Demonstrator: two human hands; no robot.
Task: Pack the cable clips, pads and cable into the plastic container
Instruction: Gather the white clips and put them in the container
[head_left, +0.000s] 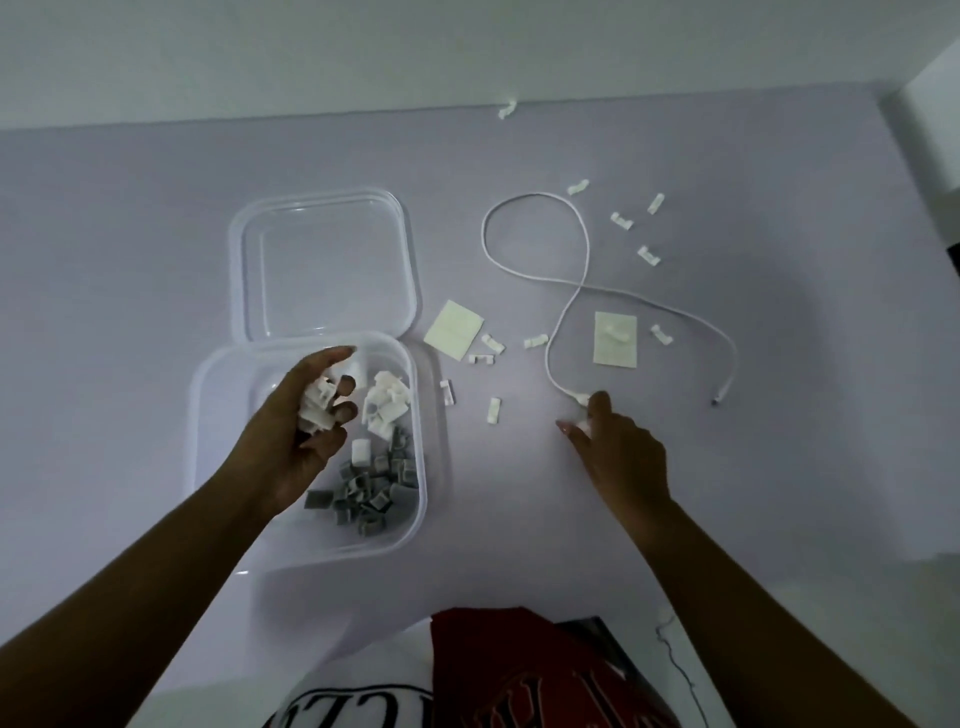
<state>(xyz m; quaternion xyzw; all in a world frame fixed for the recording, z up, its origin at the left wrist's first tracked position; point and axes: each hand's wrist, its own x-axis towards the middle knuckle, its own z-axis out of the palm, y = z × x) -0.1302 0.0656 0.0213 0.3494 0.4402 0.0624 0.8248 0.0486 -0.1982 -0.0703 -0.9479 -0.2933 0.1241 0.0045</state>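
Lying under everything, table (130, 312): a pale lilac top that runs back to a white wall.
Container (332, 543): clear plastic, open, at my front left.
Lid (324, 265): clear, flat on the table, touching the container's far edge.
Left hand (301, 431): palm up above the container, my fingers curled round a handful of white clips (317, 405).
Right hand (618, 457): down on the table, well right of the container, my thumb and forefinger pinching the near end of the cable (587, 244).
Cable: white and thin, in a loose figure of eight on the right half of the table, with its other end lying free at far right.
Left pad (453, 326): a pale square just beside the lid's near right corner.
Right pad (615, 340): a pale square between the cable's two near legs, with one white clip on it.
Grey clips (374, 488): a heap in the container's near right part.
White pile (387, 405): white clips in the container, just beyond the grey ones.
Loose clips (493, 410): white, scattered on the table between container and cable, with more beyond the cable's far loop.
Lone clip (506, 110): by the wall, well apart from the rest.
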